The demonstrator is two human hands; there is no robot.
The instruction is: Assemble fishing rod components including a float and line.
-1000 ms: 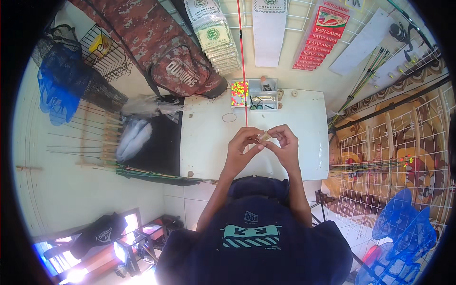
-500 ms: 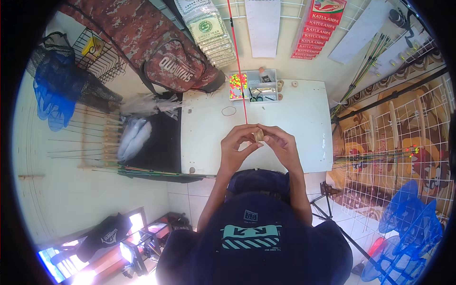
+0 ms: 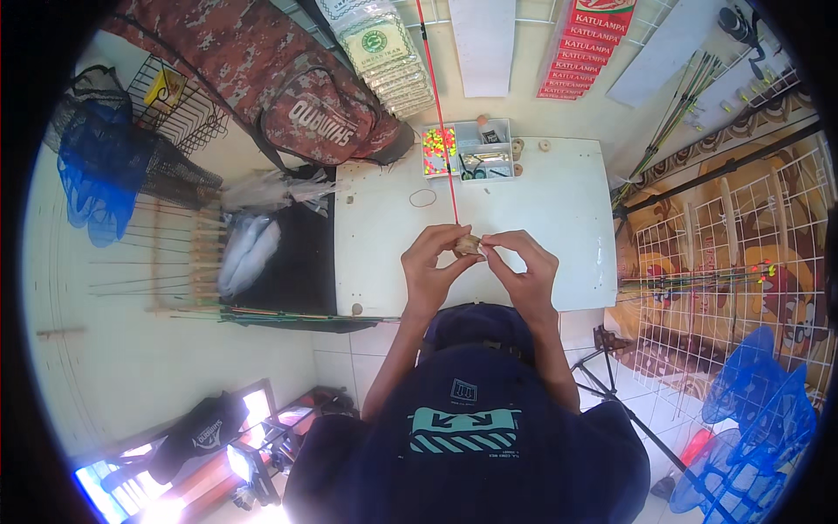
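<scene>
A small tan spool (image 3: 468, 245) is clamped in the left hand (image 3: 428, 269); the right hand (image 3: 529, 267) meets its right side, its grip unclear. White table (image 3: 572, 223) spreads either side, near edge close, divided box (image 3: 469, 134) toward the far edge.

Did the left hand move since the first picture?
Yes. Judged against the divided tray on the white table, the left hand shows farther from the tray now, closer to the table's near edge. The camera moved too.
</scene>
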